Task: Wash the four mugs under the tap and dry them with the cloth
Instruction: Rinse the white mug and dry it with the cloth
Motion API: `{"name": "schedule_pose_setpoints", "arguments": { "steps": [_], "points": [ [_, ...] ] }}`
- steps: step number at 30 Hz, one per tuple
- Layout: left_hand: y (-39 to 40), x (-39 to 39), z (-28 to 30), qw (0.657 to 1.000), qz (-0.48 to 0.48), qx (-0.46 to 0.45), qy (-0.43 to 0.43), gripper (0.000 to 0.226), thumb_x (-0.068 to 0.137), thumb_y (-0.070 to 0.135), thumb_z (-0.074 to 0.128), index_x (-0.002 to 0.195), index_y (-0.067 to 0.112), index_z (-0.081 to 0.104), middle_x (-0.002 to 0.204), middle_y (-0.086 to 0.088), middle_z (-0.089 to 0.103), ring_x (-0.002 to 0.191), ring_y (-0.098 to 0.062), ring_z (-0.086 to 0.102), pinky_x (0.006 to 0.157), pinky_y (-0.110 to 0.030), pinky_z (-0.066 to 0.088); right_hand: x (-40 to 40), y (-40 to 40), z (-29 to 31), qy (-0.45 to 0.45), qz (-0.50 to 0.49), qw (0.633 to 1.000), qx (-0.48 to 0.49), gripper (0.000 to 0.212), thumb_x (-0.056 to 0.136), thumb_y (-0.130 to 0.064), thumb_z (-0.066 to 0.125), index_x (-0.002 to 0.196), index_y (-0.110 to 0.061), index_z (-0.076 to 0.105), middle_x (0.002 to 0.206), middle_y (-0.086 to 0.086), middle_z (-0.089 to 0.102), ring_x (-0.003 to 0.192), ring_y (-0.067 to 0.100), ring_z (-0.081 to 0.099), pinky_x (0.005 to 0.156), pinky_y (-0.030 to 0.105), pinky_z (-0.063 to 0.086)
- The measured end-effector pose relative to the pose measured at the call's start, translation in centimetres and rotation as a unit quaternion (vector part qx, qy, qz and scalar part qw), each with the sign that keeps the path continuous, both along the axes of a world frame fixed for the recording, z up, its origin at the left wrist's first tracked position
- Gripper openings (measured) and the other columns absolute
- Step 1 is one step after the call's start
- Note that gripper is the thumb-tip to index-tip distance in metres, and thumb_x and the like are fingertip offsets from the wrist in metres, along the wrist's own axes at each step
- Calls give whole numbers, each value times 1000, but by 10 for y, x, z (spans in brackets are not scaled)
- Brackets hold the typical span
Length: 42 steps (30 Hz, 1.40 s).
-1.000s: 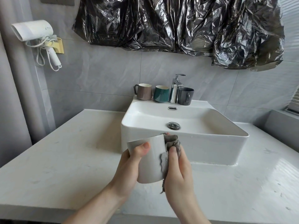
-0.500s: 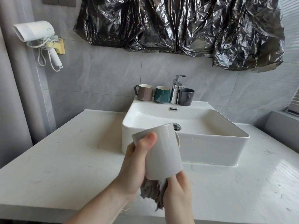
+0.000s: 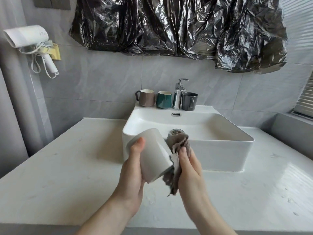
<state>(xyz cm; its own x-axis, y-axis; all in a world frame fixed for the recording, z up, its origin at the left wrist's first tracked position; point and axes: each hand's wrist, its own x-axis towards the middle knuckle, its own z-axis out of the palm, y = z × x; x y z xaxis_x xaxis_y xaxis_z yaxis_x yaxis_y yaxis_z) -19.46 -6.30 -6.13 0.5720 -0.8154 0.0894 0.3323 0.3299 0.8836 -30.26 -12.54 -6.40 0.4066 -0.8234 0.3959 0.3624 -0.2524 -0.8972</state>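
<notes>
**Cloth moves from the mug's base to its side**

We now tilt the pale grey ceramic mug [image 3: 155, 154], gripped in our left hand [image 3: 133, 168], over the white desk [image 3: 67, 167]; our right hand [image 3: 189, 165] pinches the brown-grey cloth [image 3: 177, 145], shifted from beneath to beside it; drying continues, we judge.

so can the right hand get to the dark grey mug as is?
Probably not yet: the right hand grips the cloth. The path to the dark grey mug looks free.
</notes>
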Motion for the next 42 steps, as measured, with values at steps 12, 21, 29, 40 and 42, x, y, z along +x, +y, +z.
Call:
{"name": "schedule_pose_setpoints", "arguments": {
  "steps": [12, 21, 29, 40, 42],
  "points": [
    [-7, -19, 10, 977, -93, 12, 192, 84, 84, 77, 51, 117, 6, 81, 122, -15, 77, 109, -25, 78, 93, -35, 58, 16, 31, -55, 60, -197, 917, -342, 60, 102, -3, 43, 160, -7, 31, 174, 5, 16, 161, 28, 15, 127, 37, 22],
    [-16, -14, -3, 991, 13, 32, 127, 82, 80, 78, 62, 130, 14, 73, 126, -12, 77, 122, -30, 71, 117, -54, 45, 21, 12, -36, -32, -48, 998, -25, 60, 99, -45, 44, 158, -51, 31, 142, -1, 46, 132, 21, 40, 113, 42, 29],
    [-19, -1, -16, 993, 90, 61, 47, 84, 59, 74, 71, 116, 13, 77, 110, -12, 81, 102, -31, 77, 92, -51, 58, 11, 45, -36, 10, 17, 995, 93, 38, 101, -15, 45, 135, -18, 63, 65, 22, 62, 49, 24, 54, 42, 29, 46],
    [-2, 19, -31, 984, 39, 8, -172, 61, 66, 59, 69, 109, 18, 80, 111, -5, 81, 107, -22, 75, 80, -28, 58, -10, 2, -27, 55, 63, 973, 214, 46, 88, 13, 27, 104, 3, 70, 63, 23, 56, 46, 26, 47, 48, 31, 36],
    [3, 22, -32, 982, 13, 8, -188, 55, 67, 58, 70, 108, 24, 81, 112, -5, 81, 109, -23, 75, 86, -34, 59, -9, -6, -21, 90, 35, 981, 167, 56, 88, 12, 30, 100, -14, 78, 67, 16, 57, 51, 22, 43, 52, 33, 30]
  ]
}}
